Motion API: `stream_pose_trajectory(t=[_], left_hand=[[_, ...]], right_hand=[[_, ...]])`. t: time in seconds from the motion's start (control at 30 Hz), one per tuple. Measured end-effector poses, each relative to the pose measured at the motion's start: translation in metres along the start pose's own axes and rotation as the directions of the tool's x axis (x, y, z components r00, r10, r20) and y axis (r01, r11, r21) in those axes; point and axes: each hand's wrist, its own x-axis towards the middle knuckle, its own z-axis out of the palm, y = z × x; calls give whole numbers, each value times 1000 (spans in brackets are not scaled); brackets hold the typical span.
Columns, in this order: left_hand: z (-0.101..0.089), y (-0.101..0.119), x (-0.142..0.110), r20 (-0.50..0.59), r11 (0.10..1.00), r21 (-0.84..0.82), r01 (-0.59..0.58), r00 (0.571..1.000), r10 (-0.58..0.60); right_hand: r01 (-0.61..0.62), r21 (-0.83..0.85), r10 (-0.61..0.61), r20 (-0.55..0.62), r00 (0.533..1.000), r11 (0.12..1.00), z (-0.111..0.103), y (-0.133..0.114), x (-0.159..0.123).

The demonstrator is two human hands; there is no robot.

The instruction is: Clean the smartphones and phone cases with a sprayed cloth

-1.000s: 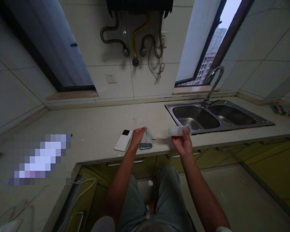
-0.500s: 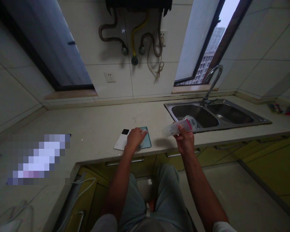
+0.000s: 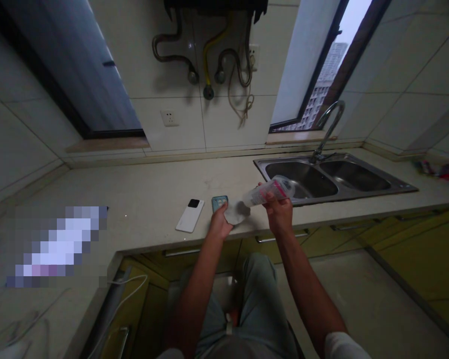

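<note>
1. Nearest, the person's legs (image 3: pixel 260 284) were below the worktop (image 3: pixel 145 199), with drawers in its front.
2. A white cord (image 3: pixel 134 286) hung in a bend by the inside corner of the worktop, on the left.
3. The left hand (image 3: pixel 220 225) was at the front edge, near the middle. Its grip was closed on a thin, pale sheet (image 3: pixel 237 212) that stuck out to the right. It was too blurry to tell what the sheet was.
4. The right hand (image 3: pixel 279 214) was above the front edge, by the sink's front left corner. Its grip was closed around a see-through tube (image 3: pixel 265 193) with a pink band. The tube was tilted, with its left end lower and close to the sheet.
5. A white phone (image 3: pixel 189 217) lay left of the left hand, near the front edge, with its black camera patch at the back end.
6. A blue-green phone case (image 3: pixel 219 201) lay just right of the phone, partly hidden by the left hand. I can't tell if they touched.
7. A long, bright thing (image 3: pixel 62 244), blurred into squares, was by the left edge.
8. The metal sink (image 3: pixel 406 187) was set into the right part, and its shiny tap (image 3: pixel 327 137) stood at the back rim.
9. Farthest, bent pipes (image 3: pixel 208 65) hung on the wall.
</note>
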Motion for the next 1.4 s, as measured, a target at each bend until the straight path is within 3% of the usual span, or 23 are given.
stream_pose_trajectory(t=[0.17, 0.27, 0.5, 0.77, 0.97, 1.1, 1.23, 1.4], left_hand=[[0, -14, -4, 91, 992, -90, 92, 992, -83], [0, -17, -6, 88, 987, -126, 99, 992, -88], [-4, -10, -10, 41, 977, -183, 111, 994, -105], [-1, -8, -8, 63, 972, -204, 118, 992, -107], [-1, -6, -7, 53, 955, -273, 115, 993, -104], [4, -5, -11, 53, 945, -306, 118, 993, -107], [4, -5, -10, 9, 937, -330, 119, 992, -123], [2, -4, -10, 15, 941, -323, 104, 994, -105]], right_hand=[[-15, -217, 46, 140, 989, 976, -2, 13, -6], [22, -329, 39, 176, 984, 944, -2, 15, -11], [-9, -312, 86, 233, 969, 950, 2, 7, -16], [92, -451, 0, 200, 980, 888, -6, 19, -14], [161, -487, 18, 343, 939, 859, -8, 15, -15], [196, -527, -39, 294, 955, 827, -14, 23, -16], [182, -493, -58, 256, 965, 851, -12, 19, -18], [168, -449, -18, 321, 947, 877, -7, 14, -17]])
